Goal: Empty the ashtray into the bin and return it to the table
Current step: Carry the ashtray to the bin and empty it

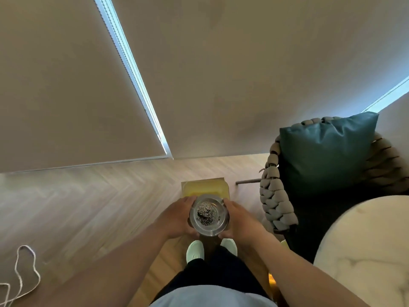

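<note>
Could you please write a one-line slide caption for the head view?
Both hands hold a full glass ashtray upright above the yellow bin.

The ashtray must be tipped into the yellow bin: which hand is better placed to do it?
Neither clearly. The left hand and right hand grip opposite sides of the ashtray, level and still full, just short of the bin. Tipping forward with both looks safest.

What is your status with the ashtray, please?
Both hands, left and right, holding ashtray. Still full, level. Yellow bin just beyond; path clear.
</note>
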